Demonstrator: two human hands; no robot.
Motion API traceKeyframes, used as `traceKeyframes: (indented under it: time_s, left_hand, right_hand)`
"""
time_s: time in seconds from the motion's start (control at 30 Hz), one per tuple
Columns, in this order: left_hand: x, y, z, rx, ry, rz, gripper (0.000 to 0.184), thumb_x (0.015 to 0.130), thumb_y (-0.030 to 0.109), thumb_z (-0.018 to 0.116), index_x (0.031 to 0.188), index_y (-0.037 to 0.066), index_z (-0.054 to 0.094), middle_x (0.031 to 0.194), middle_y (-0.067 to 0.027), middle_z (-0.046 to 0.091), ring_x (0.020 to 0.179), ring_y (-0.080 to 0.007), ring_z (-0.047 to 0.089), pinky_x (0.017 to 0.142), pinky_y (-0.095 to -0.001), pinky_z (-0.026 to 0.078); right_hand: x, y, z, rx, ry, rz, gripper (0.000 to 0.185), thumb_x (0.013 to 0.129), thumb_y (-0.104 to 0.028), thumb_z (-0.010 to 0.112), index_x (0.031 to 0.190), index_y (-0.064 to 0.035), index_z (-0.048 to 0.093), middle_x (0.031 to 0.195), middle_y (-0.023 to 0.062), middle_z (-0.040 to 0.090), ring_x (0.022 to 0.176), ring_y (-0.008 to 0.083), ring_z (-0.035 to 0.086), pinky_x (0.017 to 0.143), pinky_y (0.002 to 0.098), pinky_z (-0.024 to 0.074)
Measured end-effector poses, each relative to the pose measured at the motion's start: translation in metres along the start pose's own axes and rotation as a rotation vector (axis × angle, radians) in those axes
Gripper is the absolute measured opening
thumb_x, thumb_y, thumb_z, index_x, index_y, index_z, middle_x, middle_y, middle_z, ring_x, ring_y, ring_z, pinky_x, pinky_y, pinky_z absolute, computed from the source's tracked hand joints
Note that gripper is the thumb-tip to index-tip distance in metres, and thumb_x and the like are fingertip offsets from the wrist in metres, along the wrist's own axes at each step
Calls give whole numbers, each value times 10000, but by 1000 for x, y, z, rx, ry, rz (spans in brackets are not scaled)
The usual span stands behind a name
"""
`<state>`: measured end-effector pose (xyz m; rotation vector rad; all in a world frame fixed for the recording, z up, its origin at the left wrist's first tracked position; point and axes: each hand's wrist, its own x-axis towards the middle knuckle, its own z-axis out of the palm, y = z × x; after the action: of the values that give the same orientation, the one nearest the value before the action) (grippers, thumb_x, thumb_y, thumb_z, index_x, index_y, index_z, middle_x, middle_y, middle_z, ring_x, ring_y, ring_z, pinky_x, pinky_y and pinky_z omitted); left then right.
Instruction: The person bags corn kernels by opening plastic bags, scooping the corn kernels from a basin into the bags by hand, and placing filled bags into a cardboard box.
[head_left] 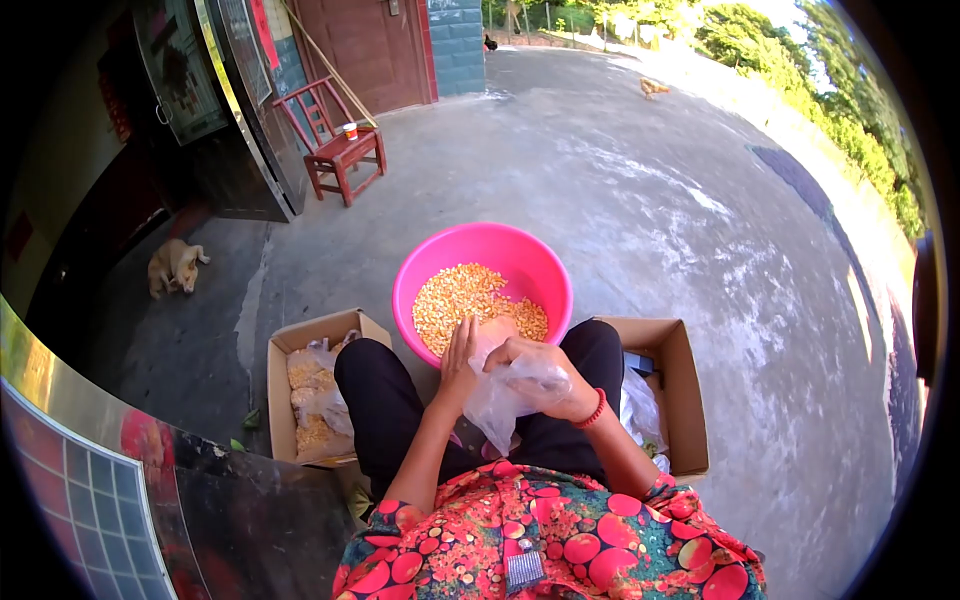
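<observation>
A pink basin (545, 268) with loose yellow corn kernels (462, 300) stands on the ground in front of my knees. My right hand (550, 378), with a red bracelet at the wrist, is closed on a clear plastic bag (495, 410) at the basin's near rim. The bag hangs crumpled below the fingers, toward my lap. My left hand (460, 362) is beside it, fingers stretched out over the near edge of the kernels and touching the bag's side. The bag and the right hand's knuckles partly hide what lies between the two hands.
To my left, a cardboard box (283, 400) holds bagged corn (318, 385). Another cardboard box (690, 410) at my right contains plastic bags (640, 405). A dog (178, 267) lies by the doorway, a red chair (345, 150) bears a cup (350, 131), and a chicken (653, 88) is farther off.
</observation>
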<state>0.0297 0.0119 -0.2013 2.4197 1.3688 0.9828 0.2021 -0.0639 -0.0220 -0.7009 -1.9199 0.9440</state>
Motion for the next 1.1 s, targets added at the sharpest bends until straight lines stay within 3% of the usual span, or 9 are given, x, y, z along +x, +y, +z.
traceKeyframes:
  time_s: [0.07, 0.17, 0.23, 0.33, 0.5, 0.83, 0.93, 0.97, 1.1]
  left_hand:
    - [6, 12, -9, -116, -13, -127, 837, 792, 386, 558, 1433, 81, 114, 1461, -163, 187, 1354, -332, 181, 1076, -461, 169]
    - [13, -2, 4, -224, 5, -9, 792, 802, 389, 540, 1425, 77, 163, 1439, -165, 248, 1344, -332, 212, 1066, -468, 191]
    - [21, -2, 11, 85, -132, 181, 731, 822, 371, 522, 1408, 58, 216, 1418, -163, 297, 1332, -326, 246, 1065, -445, 222]
    - [14, 9, 15, 29, -134, 178, 734, 819, 366, 527, 1407, 56, 215, 1418, -164, 297, 1331, -325, 246, 1066, -443, 222]
    - [15, -9, 10, -74, -87, 93, 741, 812, 351, 542, 1406, 52, 215, 1417, -165, 296, 1331, -324, 247, 1068, -439, 222]
    - [9, -19, 9, -110, -24, 2, 755, 799, 321, 571, 1403, 43, 213, 1417, -168, 295, 1330, -322, 248, 1073, -429, 222]
    - [4, -14, 7, -124, -35, 8, 760, 795, 313, 580, 1402, 40, 213, 1416, -168, 295, 1330, -321, 248, 1074, -427, 222]
    - [3, -12, 7, -130, -40, 13, 762, 794, 310, 582, 1402, 39, 212, 1416, -169, 295, 1330, -321, 248, 1074, -426, 222]
    - [2, 3, 10, -152, -69, 72, 768, 788, 298, 594, 1401, 35, 212, 1416, -170, 294, 1330, -320, 249, 1076, -422, 222]
  right_hand:
    - [4, -17, 3, -103, -149, -94, 289, 693, -57, 625, 970, -16, 553, 921, 122, 577, 877, 277, 587, 769, 319, 457]
    - [5, -26, 9, -103, -212, -125, 330, 648, -48, 639, 964, -19, 549, 920, 132, 566, 893, 308, 577, 776, 333, 455]
    - [5, -30, 6, -134, -266, -144, 338, 662, -18, 632, 992, -25, 559, 948, 135, 561, 900, 315, 568, 788, 346, 449]
    - [5, -25, 0, -75, -244, -150, 369, 691, 3, 613, 1054, -32, 559, 968, 129, 562, 938, 298, 556, 796, 345, 445]
    - [2, -6, -24, -19, -129, 121, 570, 721, 50, 594, 1261, -46, 439, 1284, 89, 469, 1138, 182, 481, 844, 303, 451]
    - [-31, 142, -1, -547, 41, 285, 585, 710, -54, 593, 1261, -14, 398, 1134, 221, 495, 1088, 382, 477, 912, 393, 414]
    - [-43, 256, 37, 296, 405, 573, 369, 823, -89, 524, 1185, -19, 496, 1125, 196, 529, 1069, 313, 511, 916, 361, 409]
    - [-39, 239, 44, 511, 429, 461, 371, 912, -211, 489, 1224, -10, 482, 1191, 97, 537, 1000, 169, 527, 871, 297, 419]
    - [-35, 204, 59, 841, 436, 445, 361, 903, -204, 495, 1210, -14, 491, 1178, 103, 542, 999, 185, 529, 870, 300, 420]
